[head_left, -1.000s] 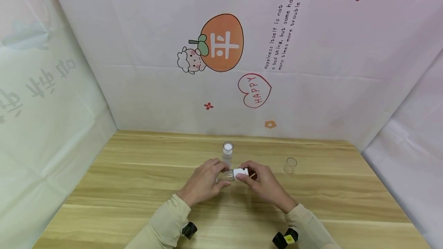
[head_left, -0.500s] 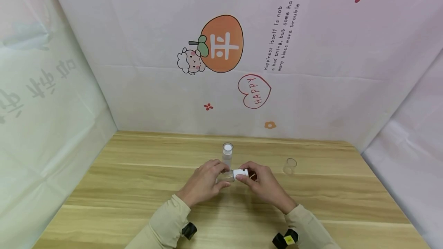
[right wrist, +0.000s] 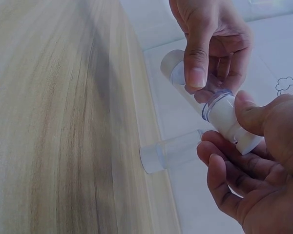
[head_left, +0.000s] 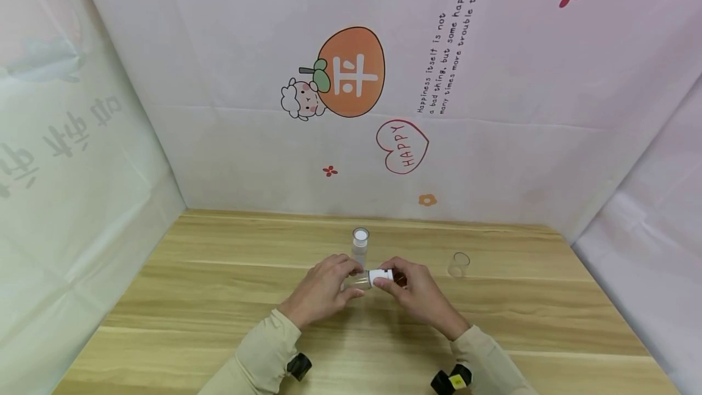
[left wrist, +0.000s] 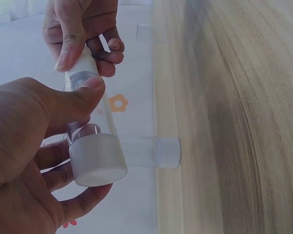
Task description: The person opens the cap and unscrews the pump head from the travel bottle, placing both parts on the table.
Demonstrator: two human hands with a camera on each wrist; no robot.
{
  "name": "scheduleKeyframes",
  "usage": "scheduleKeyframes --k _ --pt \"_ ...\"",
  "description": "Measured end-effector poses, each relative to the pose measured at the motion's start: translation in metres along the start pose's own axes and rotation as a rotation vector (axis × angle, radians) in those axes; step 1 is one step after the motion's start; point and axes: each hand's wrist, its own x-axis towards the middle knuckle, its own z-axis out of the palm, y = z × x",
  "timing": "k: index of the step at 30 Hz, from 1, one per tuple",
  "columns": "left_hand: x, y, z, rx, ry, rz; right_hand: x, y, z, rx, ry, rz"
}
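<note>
A clear pump bottle lies sideways between my hands, its whitish base toward the left. My left hand grips the clear body, thumb on one side and fingers on the other. On the bottle's white top, the thumb and fingers of my right hand pinch from the right. A clear ring of the neck shows between the two grips. Just behind the hands, a second clear bottle stands upright on the table; its lower part is hidden in the head view.
A clear cap stands on the wooden table, right of the hands. White printed sheets rise behind the table and along both sides.
Both hands keep their grips on the pump bottle in nearly the same place. The whole scene sits slightly lower in the head view.
</note>
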Motion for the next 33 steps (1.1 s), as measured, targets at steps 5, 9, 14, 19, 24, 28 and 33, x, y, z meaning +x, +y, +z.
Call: scheduleKeyframes --k 5,9,14,19,24,28,33 --pt "0.0006 -0.0005 -0.0008 -0.009 -0.008 -0.001 0.0003 -0.0009 0.0001 -0.013 0.011 0.013" --pt "0.0007 -0.0005 -0.0016 -0.020 -0.015 -0.003 0.0002 -0.0005 0.0001 -0.011 0.008 0.010" --pt "0.0007 -0.0006 -0.0018 -0.033 -0.025 -0.007 -0.0001 0.0004 -0.0005 0.003 0.000 -0.005" --pt "0.0010 -0.0011 -0.0021 -0.051 -0.029 -0.005 0.0000 0.0008 -0.0008 0.006 0.003 -0.007" --pt "0.0011 -0.0020 -0.0026 -0.068 -0.034 -0.008 0.0004 0.0015 -0.0005 0.002 0.000 -0.001" --pt "0.0014 -0.0024 -0.0032 -0.077 -0.045 -0.011 0.0003 0.0010 -0.0007 0.001 -0.002 0.000" --pt "0.0022 -0.0036 -0.0038 -0.109 -0.065 -0.019 0.0003 0.0008 -0.0011 -0.004 -0.001 -0.008"
